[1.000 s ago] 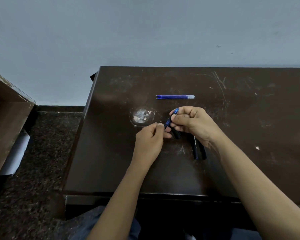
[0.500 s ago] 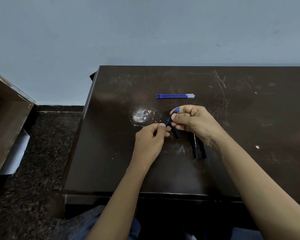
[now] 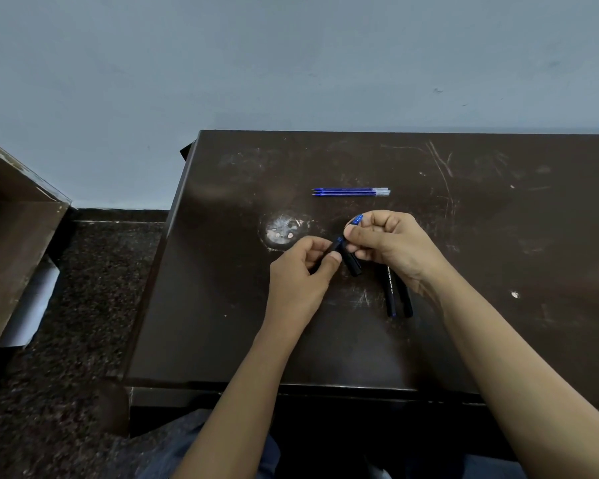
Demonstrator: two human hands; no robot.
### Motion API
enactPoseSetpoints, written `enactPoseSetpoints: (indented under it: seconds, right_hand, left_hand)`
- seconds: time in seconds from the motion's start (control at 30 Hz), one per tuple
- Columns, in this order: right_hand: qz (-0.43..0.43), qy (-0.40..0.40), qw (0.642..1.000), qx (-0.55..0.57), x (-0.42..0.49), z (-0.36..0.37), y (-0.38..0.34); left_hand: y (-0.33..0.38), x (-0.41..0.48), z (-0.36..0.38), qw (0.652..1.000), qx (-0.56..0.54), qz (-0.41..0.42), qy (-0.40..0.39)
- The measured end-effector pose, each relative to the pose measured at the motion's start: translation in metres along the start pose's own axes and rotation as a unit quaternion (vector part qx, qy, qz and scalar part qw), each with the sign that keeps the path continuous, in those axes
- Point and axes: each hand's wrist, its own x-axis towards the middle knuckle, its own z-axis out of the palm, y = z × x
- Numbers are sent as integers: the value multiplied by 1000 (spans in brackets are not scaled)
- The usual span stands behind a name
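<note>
Over the middle of the dark brown table (image 3: pixel 498 236), both hands meet on one black pen (image 3: pixel 338 244) with a blue end. My right hand (image 3: pixel 391 247) grips its upper part, the blue tip poking out above the fingers. My left hand (image 3: pixel 303 274) pinches the pen's lower part between thumb and fingers. Another black pen piece (image 3: pixel 352 266) lies on the table just under the hands. Two black pens (image 3: pixel 398 299) lie side by side under my right wrist. Three blue refills (image 3: pixel 350 192) lie in a row farther back.
A round white worn patch (image 3: pixel 284 229) marks the table left of the hands. The table's left edge drops to a dark speckled floor (image 3: pixel 66 305). A brown wooden piece of furniture (image 3: pixel 11 236) stands at the far left, with a white sheet beneath it. A grey wall is behind.
My left hand has slid a little up the pen toward my right hand. Everything else lies as before.
</note>
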Motion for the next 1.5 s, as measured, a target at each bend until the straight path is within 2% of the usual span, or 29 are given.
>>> enactPoseSetpoints:
  seconds: [0.2,0.33,0.43,0.63,0.8,0.97,1.03,1.13,1.2,1.33,1.5]
  right_hand:
    - [1,0,1000,-3,0,2,2]
    - [3,6,1000,0,-1,0,2]
    - [3,3,1000,11,-1,-1,1]
    - [2,6,1000,5,-2,-4,3]
    - [2,13,1000,21,-2,-5,1]
    - [-7,11,1000,18,-3,-5,1]
    - [-9,8,1000,12,-4,-5,0]
    - [-6,15,1000,17,-4,-6,0]
    - [-8,17,1000,17,-3,-5,0]
    - [-9,14,1000,5,-4,-3,1]
    - [-15,33,999,-36,-3,-4,3]
  left_hand:
    - [5,-1,4,994,-49,-97,-21]
    - [5,-1,4,996,-71,-59,-11]
    - [2,0,3,999,-38,-19,22]
    - [4,0,10,993,-82,-81,-20]
    - [1,2,11,999,-32,-9,37]
    - [9,2,24,989,-95,-109,-2]
    - [8,1,25,994,-77,-78,-3]
    - [5,2,24,998,-43,-20,42]
    - [5,1,26,995,-69,-38,65]
    - [13,0,33,984,-116,-134,13]
    - [10,-1,25,993,-81,-77,31]
